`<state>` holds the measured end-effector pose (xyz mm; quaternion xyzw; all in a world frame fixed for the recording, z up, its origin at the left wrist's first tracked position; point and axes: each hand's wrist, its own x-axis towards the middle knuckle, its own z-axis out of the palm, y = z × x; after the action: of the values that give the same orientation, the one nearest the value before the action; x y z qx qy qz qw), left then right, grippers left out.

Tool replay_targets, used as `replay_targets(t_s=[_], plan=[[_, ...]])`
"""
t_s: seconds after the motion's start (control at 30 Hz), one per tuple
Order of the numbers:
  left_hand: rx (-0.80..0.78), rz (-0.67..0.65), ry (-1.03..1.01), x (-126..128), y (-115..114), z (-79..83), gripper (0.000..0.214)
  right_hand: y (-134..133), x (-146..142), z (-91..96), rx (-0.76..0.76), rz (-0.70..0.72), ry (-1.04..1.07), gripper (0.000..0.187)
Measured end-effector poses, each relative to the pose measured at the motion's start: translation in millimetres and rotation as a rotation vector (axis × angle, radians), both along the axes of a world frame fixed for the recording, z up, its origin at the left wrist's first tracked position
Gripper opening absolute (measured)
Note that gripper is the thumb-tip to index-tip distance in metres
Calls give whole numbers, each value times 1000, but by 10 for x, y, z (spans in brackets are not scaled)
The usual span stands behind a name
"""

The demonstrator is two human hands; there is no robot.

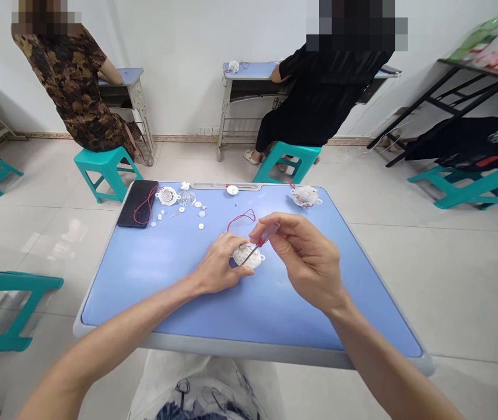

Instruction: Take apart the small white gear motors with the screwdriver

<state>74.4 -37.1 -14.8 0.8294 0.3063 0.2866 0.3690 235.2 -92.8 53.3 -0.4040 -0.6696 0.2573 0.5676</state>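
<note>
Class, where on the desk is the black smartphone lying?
In the head view, the black smartphone lies at the far left corner of the blue desk, under a loop of red wire, with a round white plastic part to its right.

- I see one small round housing (246, 255) of white plastic. The left hand (219, 265) holds it from the side, with the fingers over its edge.
- One thin red wire (241, 218) goes out from the housing and makes a loop behind it.
- The right hand (299, 256) pinches a small screwdriver (263, 240) with a red handle. It stands tilted, and its thin metal shaft reaches down onto the housing.
</note>
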Motion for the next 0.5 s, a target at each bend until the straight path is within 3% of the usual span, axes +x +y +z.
replay_targets(t_s=[0.2,0.33,0.43,0.5], plan=[[1,1,0,0,2,-12,49,14,-21,52,27,25,72,28],[-9,11,1,-8,2,-25,49,-8,98,134,73,-89,87,31],[-24,22,3,-6,1,-36,49,5,349,123,5,-268,-63,33],[-31,32,-1,0,-2,-38,50,40,534,35,-157,-316,-278,28]])
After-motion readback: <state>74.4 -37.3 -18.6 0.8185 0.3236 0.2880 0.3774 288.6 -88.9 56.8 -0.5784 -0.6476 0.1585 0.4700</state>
